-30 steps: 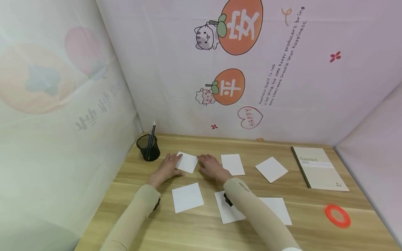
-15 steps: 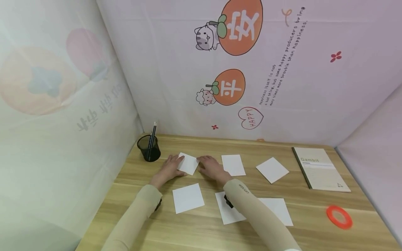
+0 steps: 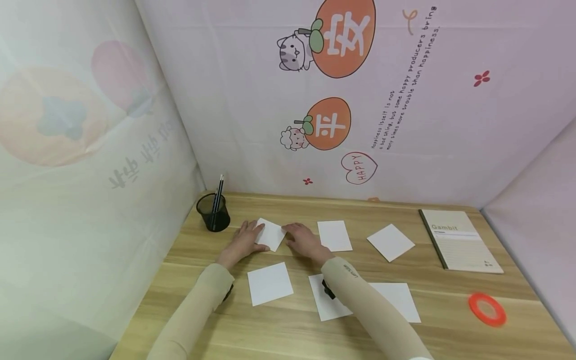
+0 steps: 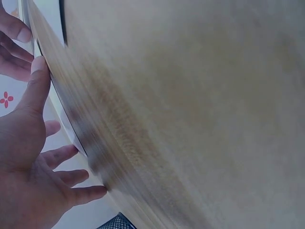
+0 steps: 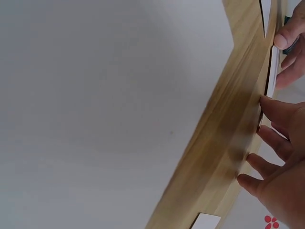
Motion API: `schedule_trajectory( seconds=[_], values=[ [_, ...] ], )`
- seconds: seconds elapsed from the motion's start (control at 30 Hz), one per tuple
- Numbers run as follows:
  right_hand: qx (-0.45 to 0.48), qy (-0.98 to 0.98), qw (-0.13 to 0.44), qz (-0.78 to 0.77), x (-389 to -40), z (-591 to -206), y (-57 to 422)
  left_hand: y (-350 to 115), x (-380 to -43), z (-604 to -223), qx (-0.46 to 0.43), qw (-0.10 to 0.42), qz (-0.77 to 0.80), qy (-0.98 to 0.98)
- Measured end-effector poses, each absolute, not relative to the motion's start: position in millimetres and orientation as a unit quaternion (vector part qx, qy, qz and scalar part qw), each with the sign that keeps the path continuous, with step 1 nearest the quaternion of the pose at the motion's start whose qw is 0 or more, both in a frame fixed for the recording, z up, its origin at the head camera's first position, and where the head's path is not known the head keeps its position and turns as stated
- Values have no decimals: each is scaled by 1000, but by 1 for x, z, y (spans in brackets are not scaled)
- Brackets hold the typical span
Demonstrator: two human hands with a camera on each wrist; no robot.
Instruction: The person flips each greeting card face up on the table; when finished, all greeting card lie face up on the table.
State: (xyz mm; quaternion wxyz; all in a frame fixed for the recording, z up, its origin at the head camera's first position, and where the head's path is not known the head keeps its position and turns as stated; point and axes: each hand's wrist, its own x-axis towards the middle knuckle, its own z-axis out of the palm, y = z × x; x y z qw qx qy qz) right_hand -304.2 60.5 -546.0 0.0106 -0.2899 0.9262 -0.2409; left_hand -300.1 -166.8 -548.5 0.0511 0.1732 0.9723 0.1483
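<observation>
A white square card [image 3: 272,236] lies on the wooden table between both hands. My left hand [image 3: 245,242] touches its left side, thumb at the near edge and fingers spread. At the card's right corner rest the fingertips of my right hand [image 3: 304,241]. The left wrist view shows the left hand [image 4: 33,157] with fingers extended, fingertips at the edge of the thin card [image 4: 66,119]. In the right wrist view, the right hand [image 5: 288,152] has its fingers apart and its tips low along the tabletop, beside the card [image 5: 273,71]. Neither hand grips anything.
More white cards lie around, one just nearer [image 3: 270,284], others to the right, two partly under my right sleeve [image 3: 369,305]. A black mesh pencil cup [image 3: 214,220] stands at the back left. At the right are a notebook [image 3: 463,245] and an orange-red ring [image 3: 473,312].
The card between my hands has turned slightly clockwise and edged to the right. My left hand has shifted a little right with it, while the right hand has barely moved.
</observation>
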Motion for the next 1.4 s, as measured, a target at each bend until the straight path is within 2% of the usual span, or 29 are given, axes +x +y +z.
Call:
schedule_trajectory(
  seconds=[0.3,0.53,0.77,0.97,1.1,1.27,1.4],
  values=[
    [-257,914,5,-314,-308,-551,60,-168,-298,-548,184,41,135,973],
    [-252,924,-17,-288,-306,-547,57,-169,-297,-552,209,42,122,969],
    [-289,919,-77,-256,-304,-545,57,-175,-296,-552,234,19,125,964],
    [-325,907,-158,-218,-306,-547,60,-180,-294,-551,253,14,129,959],
    [-331,905,-169,-205,-305,-547,63,-182,-293,-550,261,9,133,956],
    [-335,907,-173,-186,-300,-543,65,-182,-291,-549,261,-31,140,955],
    [-340,899,-210,-179,-298,-540,67,-181,-289,-548,256,-83,166,949]
  ],
)
